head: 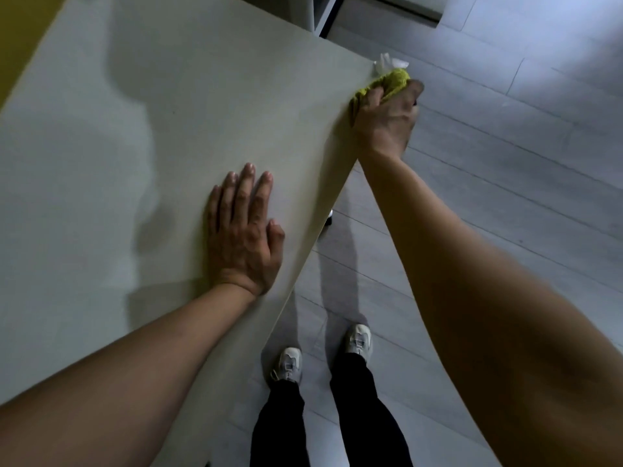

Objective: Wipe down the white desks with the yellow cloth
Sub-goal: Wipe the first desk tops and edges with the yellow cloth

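Right now, by label:

Right hand: the right hand (384, 121), at the upper right of the frame, has its fingers curled round the yellow cloth (387, 83) and grips it in a bunch.

Left hand: the left hand (243, 230), near the middle of the frame, lies palm down with its fingers straight on the white desk (141, 106); it holds nothing and seems to brace the body.

Cloth place: the cloth sits at the desk's far right corner, on the edge itself, partly hanging past it.

Cloth look: yellow-green, nubby like towelling, wadded rather than folded flat.

Desk look: pale, matt and bare, filling the left and centre of the frame, with soft shadows across it.

Step in hand: wiping the right-hand edge and corner, I judge.

Next move: probably drawing the cloth back along the edge or onto the open top, keeping pressure even.

Beyond: something white and crumpled (391, 61) shows just past the corner; grey floorboards (505, 197) lie at right and pale shoes (286, 364) at the bottom.
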Demonstrator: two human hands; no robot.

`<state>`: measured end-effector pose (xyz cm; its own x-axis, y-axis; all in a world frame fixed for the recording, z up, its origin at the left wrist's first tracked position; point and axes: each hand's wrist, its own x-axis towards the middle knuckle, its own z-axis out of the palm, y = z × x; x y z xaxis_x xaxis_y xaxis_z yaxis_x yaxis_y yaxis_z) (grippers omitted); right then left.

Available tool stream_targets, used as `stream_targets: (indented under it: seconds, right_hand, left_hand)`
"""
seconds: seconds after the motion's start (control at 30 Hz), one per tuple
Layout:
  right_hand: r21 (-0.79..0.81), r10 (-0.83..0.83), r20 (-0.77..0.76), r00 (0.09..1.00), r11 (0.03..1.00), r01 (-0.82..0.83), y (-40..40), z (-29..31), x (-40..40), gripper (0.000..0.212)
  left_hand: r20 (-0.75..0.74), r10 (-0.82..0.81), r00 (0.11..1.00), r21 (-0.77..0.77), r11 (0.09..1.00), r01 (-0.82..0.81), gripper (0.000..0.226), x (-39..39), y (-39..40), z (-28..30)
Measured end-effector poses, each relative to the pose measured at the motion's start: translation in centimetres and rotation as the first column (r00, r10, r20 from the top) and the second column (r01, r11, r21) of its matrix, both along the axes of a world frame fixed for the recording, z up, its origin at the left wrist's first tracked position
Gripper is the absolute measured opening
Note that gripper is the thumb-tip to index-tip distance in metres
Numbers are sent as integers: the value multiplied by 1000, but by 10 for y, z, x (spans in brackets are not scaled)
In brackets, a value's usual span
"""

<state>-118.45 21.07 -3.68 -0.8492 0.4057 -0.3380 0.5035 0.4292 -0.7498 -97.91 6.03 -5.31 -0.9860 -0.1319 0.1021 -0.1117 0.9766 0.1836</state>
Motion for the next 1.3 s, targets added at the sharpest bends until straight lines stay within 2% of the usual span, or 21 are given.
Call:
stream_targets:
  seconds: [0.17, 0.37, 0.5, 0.63, 0.8, 0.87, 1.0, 1.07, 1.17, 1.3]
  right_hand:
    - [18, 27, 1, 1000, 999, -27, -13, 1, 48, 48]
    - [-32, 22, -62, 998, 999, -24, -53, -5, 199, 52]
    - [-71, 45, 4, 999, 996, -45, -70, -4, 281, 45]
    - [-30, 51, -15, 999, 998, -52, -72, -3, 284, 44]
    - [-13, 23, -88, 996, 1000, -24, -66, -2, 256, 48]
    - [3, 5, -88, 996, 1000, -5, -64, 0, 230, 50]
    - [69, -7, -40, 999, 998, 9, -55, 3, 182, 48]
    - [76, -17, -25, 1000, 997, 19, -55, 3, 181, 45]
    - [82, -20, -61, 998, 996, 25, -69, 1, 235, 46]
    - [33, 49, -83, 995, 998, -46, -93, 0, 358, 46]
  left_hand:
    - [-13, 2, 1000, 53, 999, -2, 61, 0, 1, 5]
    - [-6, -7, 1000, 189, 982, 8, 59, 3, -4, 8]
    - [58, -71, 996, 244, 968, 54, 48, 9, -12, 14]
    - [124, -213, 969, 225, 957, 181, 50, 66, -33, 20]
    - [126, -207, 970, 147, 971, 188, 56, 222, -80, 19]
    - [123, -209, 970, 138, 972, 192, 57, 260, -88, 14]
    - [79, -197, 977, 131, 974, 186, 59, 270, -89, 5]
    - [77, -189, 979, 119, 977, 179, 59, 268, -88, 3]
    - [74, -185, 980, 119, 977, 175, 60, 271, -88, 3]
    - [83, -183, 980, 89, 980, 176, 61, 269, -88, 4]
